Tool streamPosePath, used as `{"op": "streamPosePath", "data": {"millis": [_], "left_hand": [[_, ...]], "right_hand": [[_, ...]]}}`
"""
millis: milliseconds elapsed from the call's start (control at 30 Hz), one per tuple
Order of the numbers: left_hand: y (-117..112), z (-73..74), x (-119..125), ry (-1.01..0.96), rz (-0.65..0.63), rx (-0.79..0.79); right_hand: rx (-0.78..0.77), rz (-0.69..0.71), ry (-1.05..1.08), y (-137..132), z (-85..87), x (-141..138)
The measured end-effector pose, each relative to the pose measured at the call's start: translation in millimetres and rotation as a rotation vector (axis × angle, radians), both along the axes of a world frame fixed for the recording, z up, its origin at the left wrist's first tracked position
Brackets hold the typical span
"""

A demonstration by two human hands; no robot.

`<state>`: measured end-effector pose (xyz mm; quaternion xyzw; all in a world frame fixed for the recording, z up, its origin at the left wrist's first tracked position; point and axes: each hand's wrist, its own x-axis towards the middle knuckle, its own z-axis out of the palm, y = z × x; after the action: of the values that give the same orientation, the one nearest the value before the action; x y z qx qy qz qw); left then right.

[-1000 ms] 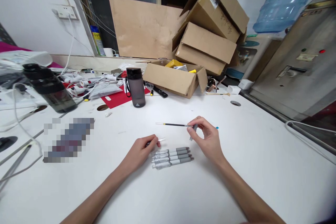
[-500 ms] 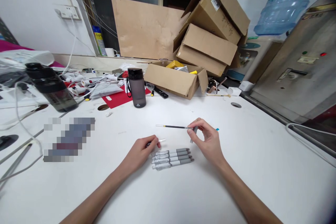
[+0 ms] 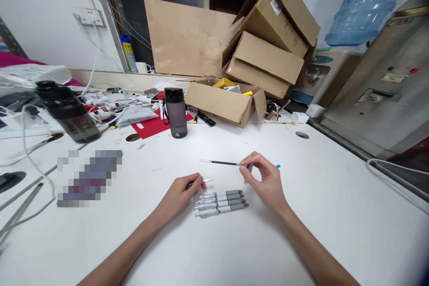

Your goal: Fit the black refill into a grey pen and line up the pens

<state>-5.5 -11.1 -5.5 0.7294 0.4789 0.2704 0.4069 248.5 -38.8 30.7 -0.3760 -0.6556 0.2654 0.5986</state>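
Between the thumb and forefinger of my right hand point(image 3: 266, 181) is a pen refill point(image 3: 224, 162), dark with a clear end pointing left. A short grey pen part point(image 3: 249, 174) sits at the same fingers, tilted downward. My left hand point(image 3: 182, 191) rests closed on the table around a slim pen piece point(image 3: 208, 180), whose pale end sticks out to the right; the rest is covered by the fingers. Just below and between the hands, several grey-and-white pens point(image 3: 221, 203) lie side by side. A small blue bit point(image 3: 278, 166) shows behind my right hand.
A dark water bottle point(image 3: 176, 116) stands behind the hands, with an open cardboard box point(image 3: 217, 102) beyond it. Another bottle point(image 3: 72, 116) and tangled cables are at the left. A pixelated flat item point(image 3: 94, 174) lies left of my hand. A metal cabinet point(image 3: 378, 80) borders the right.
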Motion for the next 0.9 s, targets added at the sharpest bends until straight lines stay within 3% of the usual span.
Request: {"op": "streamPosePath", "data": {"millis": [333,600,767,900], "left_hand": [[-1,1.0,0,-0.021,0.007,-0.002],[-1,7.9,0,-0.079,0.033,0.024],[-3,13.8,1,-0.244,0.061,0.037],[-5,16.2,1,-0.266,0.067,0.045]], "right_hand": [[-0.013,0.012,0.007,1,-1.1,0],[-0.106,0.005,0.128,5,-2.5,2],[-0.177,-0.066,0.205,8,-5.0,3],[-0.209,-0.133,0.201,9,-6.3,3]]}}
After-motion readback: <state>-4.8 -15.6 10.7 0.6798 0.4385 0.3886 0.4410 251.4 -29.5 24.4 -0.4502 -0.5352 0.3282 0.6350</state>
